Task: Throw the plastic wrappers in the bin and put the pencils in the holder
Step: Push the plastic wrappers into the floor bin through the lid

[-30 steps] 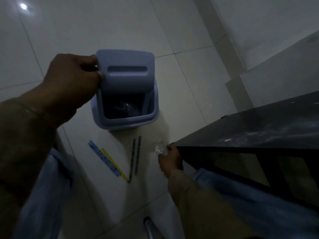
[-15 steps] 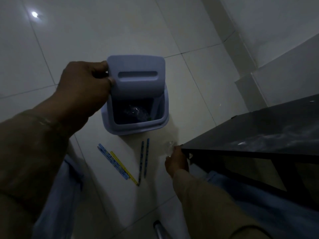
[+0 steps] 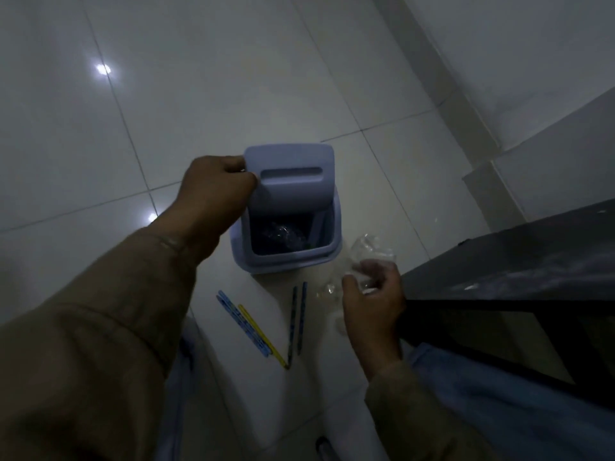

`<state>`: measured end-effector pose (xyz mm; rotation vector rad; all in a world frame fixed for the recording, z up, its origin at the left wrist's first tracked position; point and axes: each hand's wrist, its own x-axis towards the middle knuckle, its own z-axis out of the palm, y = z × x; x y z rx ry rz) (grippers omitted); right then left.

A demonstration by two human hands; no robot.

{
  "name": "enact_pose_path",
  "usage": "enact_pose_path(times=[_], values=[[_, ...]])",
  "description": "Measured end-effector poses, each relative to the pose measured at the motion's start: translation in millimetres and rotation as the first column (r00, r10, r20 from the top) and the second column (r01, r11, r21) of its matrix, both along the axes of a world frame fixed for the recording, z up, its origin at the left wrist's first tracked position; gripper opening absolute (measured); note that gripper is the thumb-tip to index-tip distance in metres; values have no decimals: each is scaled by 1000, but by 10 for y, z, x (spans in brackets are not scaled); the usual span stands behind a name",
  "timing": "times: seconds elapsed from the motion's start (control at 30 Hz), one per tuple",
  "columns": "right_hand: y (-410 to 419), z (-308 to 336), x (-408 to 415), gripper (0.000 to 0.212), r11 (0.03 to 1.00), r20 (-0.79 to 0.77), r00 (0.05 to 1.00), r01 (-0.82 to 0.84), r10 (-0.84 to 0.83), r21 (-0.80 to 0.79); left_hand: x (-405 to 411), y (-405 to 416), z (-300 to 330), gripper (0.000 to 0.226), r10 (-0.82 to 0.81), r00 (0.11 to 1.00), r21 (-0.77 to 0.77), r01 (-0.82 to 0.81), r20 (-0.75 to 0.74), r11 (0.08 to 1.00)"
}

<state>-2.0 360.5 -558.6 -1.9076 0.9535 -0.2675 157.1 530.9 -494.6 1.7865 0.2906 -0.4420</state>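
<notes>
Lifting off the floor since the earlier frame, the right hand [image 3: 372, 304] now sits higher, just beside the bin's right front corner, fingers curled and pinching a crumpled clear plastic wrapper [image 3: 372, 252] that sticks up above the fingertips; before, it was low at the edge of the dark table [image 3: 519, 257]. Left hand [image 3: 213, 191] unchanged: stretched forward from a brown sleeve, fingers pressed on the left edge of the pale blue swing lid [image 3: 293, 181], holding it tipped back so the small pale blue plastic bin [image 3: 329, 254] is open, with clear wrappers already inside. Coloured pencils [image 3: 253, 327] lie on the white tiled floor [image 3: 199, 94] in front of the bin, in two loose groups, untouched.
</notes>
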Motion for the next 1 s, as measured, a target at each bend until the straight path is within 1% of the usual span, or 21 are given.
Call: enact_pose_path(times=[0.07, 0.13, 0.17, 0.23, 0.33, 0.43, 0.5, 0.63, 0.73, 0.9, 1.0], values=[[108, 275, 39, 29, 997, 165, 986, -19, 30, -69, -19, 13, 56, 36, -4, 1000, -13, 4, -26, 1000], [189, 508, 103, 31, 994, 313, 948, -26, 59, -111, -36, 33, 103, 35, -11, 999, -22, 10, -41, 1000], [212, 599, 141, 32, 991, 372, 925, -38, 83, -126, -45, 43, 121, 34, -17, 999, -32, 16, -48, 999], [232, 721, 234, 35, 985, 425, 895, -79, 138, -153, -60, 64, 150, 34, -26, 998, -57, 23, -61, 998], [242, 765, 374, 43, 974, 400, 890, -169, 216, -150, -68, 82, 162, 36, -37, 997, -87, 32, -62, 996], [270, 686, 458, 39, 953, 379, 875, -261, 302, -157, -62, 89, 162, 36, -43, 998, -87, 38, -50, 995], [284, 592, 491, 37, 942, 357, 872, -308, 335, -131, -61, 96, 146, 37, -52, 998, -76, 49, -40, 996], [273, 399, 519, 40, 923, 193, 903, -380, 384, -59, -64, 88, 105, 39, -65, 998, -32, 64, -15, 997], [235, 320, 473, 50, 923, 117, 916, -381, 385, -56, -58, 82, 79, 37, -50, 999, 7, 50, -12, 999], [137, 359, 511, 52, 943, 116, 940, -304, 319, -136, -61, 75, 43, 32, -31, 999, 46, 30, 25, 999], [50, 420, 692, 54, 934, 94, 931, -343, 352, -101, -63, 75, 16, 33, -19, 998, 93, 14, 59, 996]])
